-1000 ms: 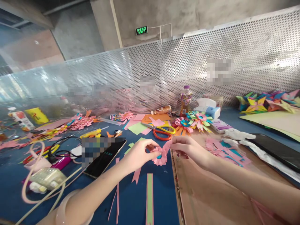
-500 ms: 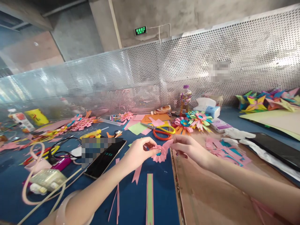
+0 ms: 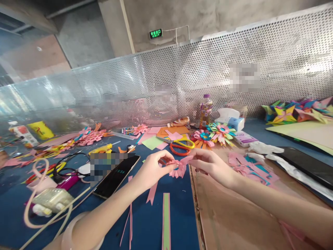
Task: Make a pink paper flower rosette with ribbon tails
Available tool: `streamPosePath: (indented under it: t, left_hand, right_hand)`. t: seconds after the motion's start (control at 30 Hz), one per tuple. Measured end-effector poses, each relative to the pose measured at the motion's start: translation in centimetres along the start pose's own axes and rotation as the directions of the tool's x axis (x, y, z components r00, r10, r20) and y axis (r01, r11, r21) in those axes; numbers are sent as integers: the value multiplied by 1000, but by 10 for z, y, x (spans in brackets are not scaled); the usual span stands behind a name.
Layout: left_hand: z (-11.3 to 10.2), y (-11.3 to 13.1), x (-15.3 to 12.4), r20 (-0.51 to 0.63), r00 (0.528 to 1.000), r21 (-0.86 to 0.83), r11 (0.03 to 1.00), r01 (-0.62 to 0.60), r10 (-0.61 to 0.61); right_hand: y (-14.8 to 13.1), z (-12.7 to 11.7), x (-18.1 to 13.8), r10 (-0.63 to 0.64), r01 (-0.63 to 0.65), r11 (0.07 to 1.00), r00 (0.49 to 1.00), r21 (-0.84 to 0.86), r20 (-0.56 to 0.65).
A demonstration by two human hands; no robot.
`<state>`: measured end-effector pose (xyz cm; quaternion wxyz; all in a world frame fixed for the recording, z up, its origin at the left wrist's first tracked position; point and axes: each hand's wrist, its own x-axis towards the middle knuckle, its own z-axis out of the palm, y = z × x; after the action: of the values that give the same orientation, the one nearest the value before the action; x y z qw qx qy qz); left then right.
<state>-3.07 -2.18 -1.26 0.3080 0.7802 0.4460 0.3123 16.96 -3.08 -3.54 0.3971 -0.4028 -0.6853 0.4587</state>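
Paper flower (image 3: 178, 168), pink and pleated, was pinched by left hand (image 3: 150, 171) and right hand (image 3: 211, 165) over the littered blue tabletop (image 3: 181, 211).

Paper-craft workshop at a shared bench in an industrial-looking building. The long blue surface (image 3: 145, 222) is littered with cut paper strips (image 3: 165, 222), coloured paper sheets (image 3: 156, 139), scissors (image 3: 182, 146) and a yellow glue gun (image 3: 102, 149). Finished paper flowers (image 3: 221, 132) sit by a drink bottle (image 3: 206, 109), with folded paper stars (image 3: 296, 111) far right. A cardboard sheet (image 3: 234, 218) lies on the surface. A small pink paper flower (image 3: 178, 168) is pinched between left hand (image 3: 152, 170) and right hand (image 3: 210, 165). A perforated metal screen (image 3: 234, 80) backs the bench. Above it are a bare concrete wall (image 3: 208, 14) and a lit green exit sign (image 3: 156, 33), so it reads as a studio or factory floor.
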Motion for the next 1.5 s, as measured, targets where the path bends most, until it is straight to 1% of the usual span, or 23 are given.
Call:
streamPosePath:
  t: [0.13, 0.3, 0.4, 0.5, 0.6, 0.7, 1.0, 1.33, 1.5]
  left_hand:
    - [0, -1, -1, -13, 1000, -18, 1000, -18, 17]
    - [0, -3, 0, -28, 998, -19, 999, -49, 48]
    - [0, -3, 0, -46, 998, -17, 999, -44, 43]
    - [0, -1, 0, -72, 995, 22, 997, -72, 73]
    - [0, 0, -1, -98, 989, 78, 992, -100, 107]
    - [-1, 1, -2, -100, 987, 126, 985, -114, 127]
    - [-1, -4, -1, -113, 966, 217, 955, -204, 232]
    - [-1, -8, -1, -123, 946, 233, 936, -265, 299]
    - [-1, -6, -2, -108, 953, 249, 936, -248, 281]
  right_hand:
    - [-2, 0, -1, -15, 15, 1000, 1000, -4, -8]
    - [-2, 1, 0, -26, 25, 1000, 998, -17, -49]
    - [0, 1, 0, -74, 70, 996, 995, -59, -70]
    - [2, 1, -1, -157, 144, 979, 984, -146, -85]
    - [3, 0, -2, -229, 209, 952, 971, -223, -69]
    - [3, 0, -2, -266, 244, 928, 963, -280, -39]
    - [6, 1, -5, -376, 355, 863, 927, -359, 12]
    - [12, 3, -5, -417, 388, 842, 909, -375, 6]
    - [13, 5, -6, -418, 383, 847, 908, -368, -15]
